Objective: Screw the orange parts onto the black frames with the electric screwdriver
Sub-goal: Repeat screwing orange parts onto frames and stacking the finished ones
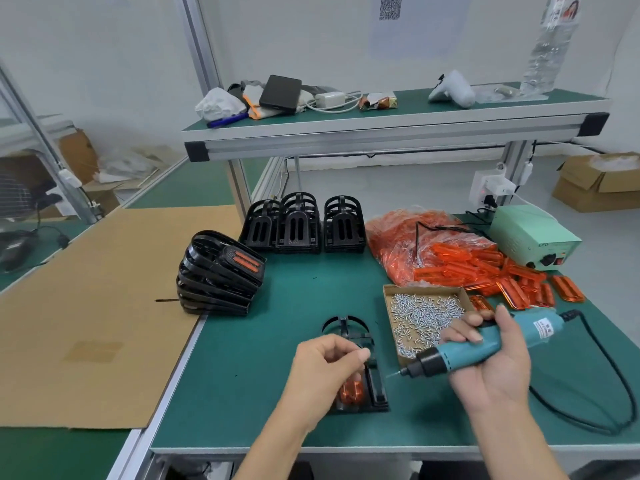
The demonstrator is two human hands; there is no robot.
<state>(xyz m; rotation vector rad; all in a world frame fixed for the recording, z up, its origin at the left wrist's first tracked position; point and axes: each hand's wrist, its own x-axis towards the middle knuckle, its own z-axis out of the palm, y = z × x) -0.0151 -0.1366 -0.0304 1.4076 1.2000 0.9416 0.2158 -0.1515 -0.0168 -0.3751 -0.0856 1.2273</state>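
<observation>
A black frame (375,386) lies flat on the green mat near the front edge, with an orange part (353,392) seated in it. My left hand (323,370) hovers over the frame, fingers curled with thumb and fingertips pinched together; whether a screw is between them cannot be told. My right hand (491,362) grips the blue electric screwdriver (474,346), its bit pointing left toward the frame. A cardboard tray of screws (420,315) sits just behind the screwdriver.
A leaning stack of finished frames (218,271) stands at the left, upright stacks of bare frames (301,225) behind. Loose and bagged orange parts (467,265) lie at the right beside the green power supply (533,237). The screwdriver's cord (609,368) loops right. Cardboard sheet (90,306) covers the left table.
</observation>
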